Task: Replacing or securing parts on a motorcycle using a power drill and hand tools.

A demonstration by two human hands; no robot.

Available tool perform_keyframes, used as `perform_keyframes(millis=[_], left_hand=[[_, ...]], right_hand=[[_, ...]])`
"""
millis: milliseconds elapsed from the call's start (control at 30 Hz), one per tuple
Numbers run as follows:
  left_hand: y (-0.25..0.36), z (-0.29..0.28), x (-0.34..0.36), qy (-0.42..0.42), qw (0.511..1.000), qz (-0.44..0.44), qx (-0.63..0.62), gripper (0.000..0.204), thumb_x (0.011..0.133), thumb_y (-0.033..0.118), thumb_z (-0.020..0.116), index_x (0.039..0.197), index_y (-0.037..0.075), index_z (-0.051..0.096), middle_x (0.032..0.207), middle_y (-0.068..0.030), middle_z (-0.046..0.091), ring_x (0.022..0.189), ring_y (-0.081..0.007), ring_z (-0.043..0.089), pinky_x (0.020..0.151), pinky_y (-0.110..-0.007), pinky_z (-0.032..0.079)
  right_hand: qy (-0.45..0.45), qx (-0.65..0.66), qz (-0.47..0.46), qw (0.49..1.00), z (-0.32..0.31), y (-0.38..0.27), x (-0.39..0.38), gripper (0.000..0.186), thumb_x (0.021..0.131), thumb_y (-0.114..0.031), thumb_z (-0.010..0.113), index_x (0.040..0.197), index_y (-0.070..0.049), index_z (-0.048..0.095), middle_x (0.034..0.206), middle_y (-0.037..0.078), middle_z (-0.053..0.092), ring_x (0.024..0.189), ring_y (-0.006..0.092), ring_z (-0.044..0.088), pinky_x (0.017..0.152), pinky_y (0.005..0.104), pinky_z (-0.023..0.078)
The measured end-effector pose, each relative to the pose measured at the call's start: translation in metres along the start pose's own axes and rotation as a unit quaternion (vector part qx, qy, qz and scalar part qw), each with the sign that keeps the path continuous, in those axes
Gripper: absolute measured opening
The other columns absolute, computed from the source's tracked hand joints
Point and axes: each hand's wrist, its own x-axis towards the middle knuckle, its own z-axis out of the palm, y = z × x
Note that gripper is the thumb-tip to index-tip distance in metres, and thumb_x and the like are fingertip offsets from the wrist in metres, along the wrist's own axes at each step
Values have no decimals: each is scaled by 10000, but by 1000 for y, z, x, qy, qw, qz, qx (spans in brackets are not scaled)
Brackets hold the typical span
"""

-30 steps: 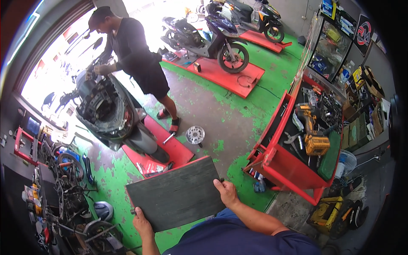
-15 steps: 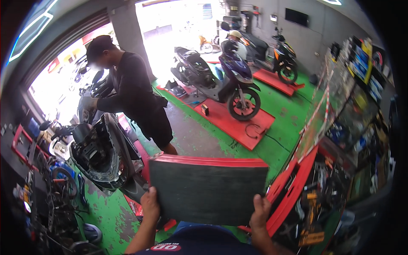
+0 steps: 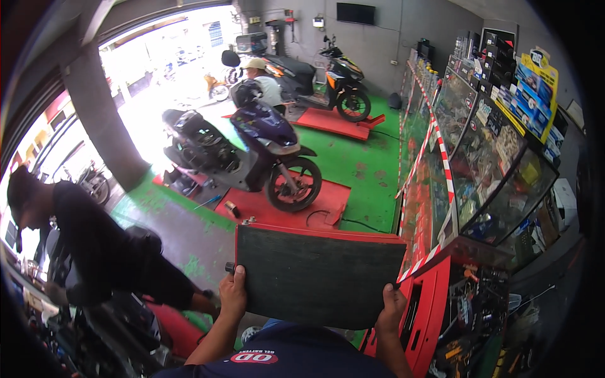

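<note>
Held in front of me is a flat dark board with a red rim along its far edge. My left hand is closed on its left end, thumb on the dark face, beside a small dark fitting. My right hand is closed on the right end, thumb also showing on top. Beyond the board a dark purple scooter stands on a red lift platform. Just right of my right hand is a red tool cart with scattered tools.
A co-worker in black bends over a scooter at left. Another person in a cap is behind the purple scooter. An orange-black scooter sits on a farther platform. Glass display cases with striped tape line the right; a concrete pillar flanks the doorway.
My view has swung up and rightward, so the co-worker and nearer scooter now sit lower left and the back wall shows. The board stays in both hands, raised and turned more level across me.
</note>
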Motion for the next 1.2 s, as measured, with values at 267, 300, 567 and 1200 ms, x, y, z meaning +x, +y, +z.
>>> perform_keyframes(millis=[267, 300, 567, 1200], left_hand=[[17, 156, 174, -93, 995, -19, 24, 630, 1072, 531, 555, 1014, -77, 711, 872, -73, 709, 830, -142, 624, 789, -332, 513], [15, 185, 189, -100, 995, -18, -7, 625, 1072, 529, 558, 1015, -73, 712, 876, -68, 708, 832, -138, 623, 789, -330, 513], [35, 401, 289, -109, 994, -33, 3, 624, 1071, 530, 563, 962, -68, 706, 832, -64, 696, 798, -130, 605, 734, -333, 497], [86, 793, 615, -81, 994, -9, 67, 676, 1055, 569, 565, 820, -57, 661, 663, -70, 592, 663, -139, 525, 641, -370, 454]], right_hand=[[74, -31, 20, 997, 23, 23, 174, 464, 1058, -341, 620, 694, -91, 478, 672, -71, 404, 653, 54, 348, 582, 293, 247], [80, -27, 13, 996, 21, 27, 203, 470, 1057, -347, 622, 690, -93, 475, 672, -72, 402, 654, 54, 348, 581, 294, 246], [78, -104, 17, 991, -12, 36, 435, 487, 1050, -361, 631, 679, -93, 465, 671, -75, 397, 658, 64, 348, 581, 316, 255], [57, -42, 64, 995, 12, 129, 950, 456, 1049, -376, 619, 1076, 72, 702, 1008, 95, 732, 917, 180, 682, 859, 306, 524]])
